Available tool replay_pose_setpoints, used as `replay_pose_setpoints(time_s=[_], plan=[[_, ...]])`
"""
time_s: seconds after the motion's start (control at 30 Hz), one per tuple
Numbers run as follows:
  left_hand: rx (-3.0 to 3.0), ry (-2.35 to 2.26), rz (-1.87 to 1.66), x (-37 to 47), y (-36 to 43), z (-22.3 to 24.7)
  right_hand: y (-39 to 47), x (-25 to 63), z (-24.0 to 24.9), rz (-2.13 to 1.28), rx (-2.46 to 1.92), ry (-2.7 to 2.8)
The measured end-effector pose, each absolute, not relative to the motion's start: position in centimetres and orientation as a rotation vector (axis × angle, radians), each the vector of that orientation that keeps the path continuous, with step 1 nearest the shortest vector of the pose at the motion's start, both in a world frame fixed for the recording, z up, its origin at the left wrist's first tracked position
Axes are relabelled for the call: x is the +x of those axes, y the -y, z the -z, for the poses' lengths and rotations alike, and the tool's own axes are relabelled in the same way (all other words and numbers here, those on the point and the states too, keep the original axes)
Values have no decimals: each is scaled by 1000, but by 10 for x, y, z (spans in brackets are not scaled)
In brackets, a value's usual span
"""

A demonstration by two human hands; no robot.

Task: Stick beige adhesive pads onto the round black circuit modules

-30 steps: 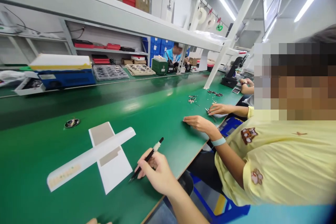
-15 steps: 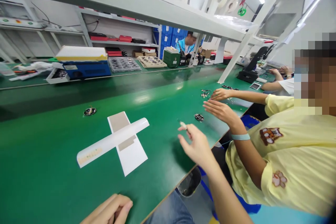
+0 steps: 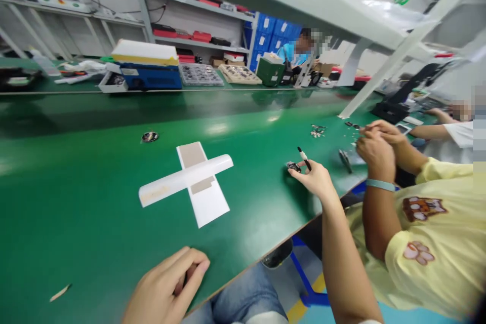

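In the middle right of the frame, the right hand (image 3: 318,180) pinches a small round part (image 3: 293,167) between its fingers and also holds a black-and-white pen-like tool (image 3: 302,155). I cannot tell if the part touches the counter (image 3: 91,243). The left hand (image 3: 167,288), at bottom center, has its fingers curled in.

At upper left, a little white box (image 3: 110,86) has dark bits in it. Beside it is a blue box (image 3: 150,79). Next come a clear tray (image 3: 201,82) and a cream tray (image 3: 243,81), both full of small parts.

The front edge slants from bottom center up to the right. The left hand is near it, and the right forearm goes over it. Green top stretches between the left hand and a flat sheet (image 3: 210,206). A curved white strip (image 3: 163,187) lies across the sheet.
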State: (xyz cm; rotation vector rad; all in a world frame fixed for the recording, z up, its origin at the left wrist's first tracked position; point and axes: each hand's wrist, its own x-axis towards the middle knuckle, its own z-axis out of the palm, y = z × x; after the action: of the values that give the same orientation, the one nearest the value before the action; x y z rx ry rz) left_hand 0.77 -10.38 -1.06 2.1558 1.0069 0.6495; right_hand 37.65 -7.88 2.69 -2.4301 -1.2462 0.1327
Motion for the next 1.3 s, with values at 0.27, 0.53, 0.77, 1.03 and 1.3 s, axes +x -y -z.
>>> replay_pose_setpoints(time_s=[0.27,0.53,0.77,1.03,1.3], plan=[[2108,-1397,-802,17,108,-1,128,193,-17,-533,-1960,1992],[2349,-1350,-537,40,91,-6,86,248,-64,-854,-1289,1899],[2320,-1403,-551,55,94,-15,13,237,-25,-1032,-1156,1411],[2342,-1405,-451,66,85,-13,19,232,15,-1145,-1136,1285],[2344,-1433,-479,66,83,-13,17,231,15,-1180,-1118,1236]])
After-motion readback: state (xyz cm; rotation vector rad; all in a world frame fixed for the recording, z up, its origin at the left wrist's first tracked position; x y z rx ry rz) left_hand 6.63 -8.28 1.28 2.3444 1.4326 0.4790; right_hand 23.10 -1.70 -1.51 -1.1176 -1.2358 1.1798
